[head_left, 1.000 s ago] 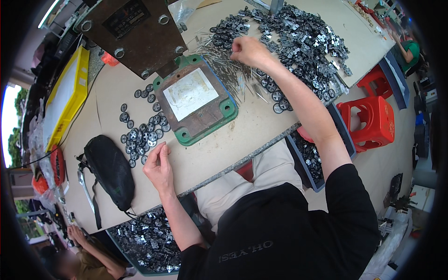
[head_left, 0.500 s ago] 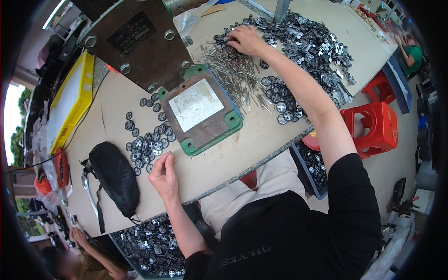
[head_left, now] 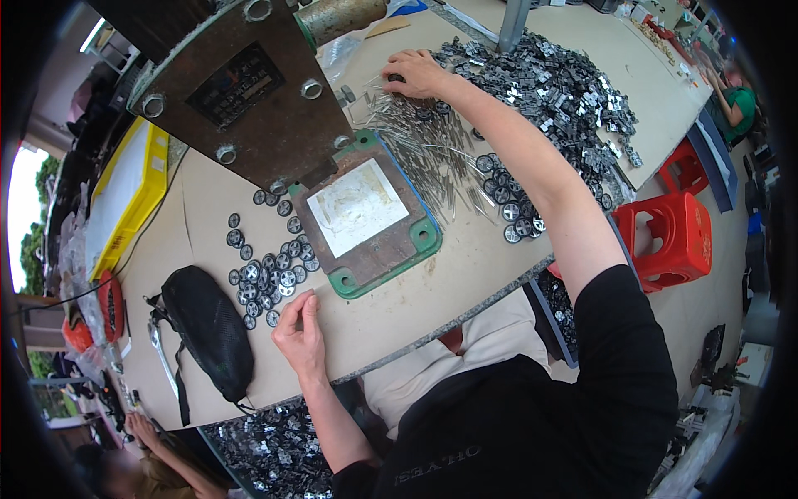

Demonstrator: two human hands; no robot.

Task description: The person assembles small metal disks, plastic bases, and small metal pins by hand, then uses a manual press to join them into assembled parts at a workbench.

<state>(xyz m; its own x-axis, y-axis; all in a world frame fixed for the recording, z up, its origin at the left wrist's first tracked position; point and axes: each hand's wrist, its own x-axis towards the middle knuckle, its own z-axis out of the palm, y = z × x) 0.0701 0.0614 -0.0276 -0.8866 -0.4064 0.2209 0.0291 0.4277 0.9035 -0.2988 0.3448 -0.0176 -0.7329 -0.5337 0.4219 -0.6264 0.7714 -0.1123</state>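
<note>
My right hand (head_left: 416, 73) reaches to the far side of the table, its fingers bent round a small black wheel (head_left: 396, 77). Under and beside this hand lies a loose heap of thin metal pins (head_left: 424, 141). My left hand (head_left: 300, 334) rests near the table's front edge, thumb and fingers curled together; whatever they may pinch is hidden. Just beyond it is a cluster of small black wheels with silver spoked centres (head_left: 264, 279). Between my hands stands a press with a green-edged base (head_left: 349, 287) and a white plate (head_left: 356, 208) on it.
The press's dark metal body (head_left: 241, 91) towers at the upper left. A large pile of black and silver parts (head_left: 557, 91) covers the far right, with more wheels (head_left: 511, 200) nearer. A black pouch (head_left: 208, 333) lies left; red stools (head_left: 665, 237) stand right.
My right hand has moved left across the pins and closed round a wheel. My left hand has hardly moved, still curled. The whole view has shifted slightly.
</note>
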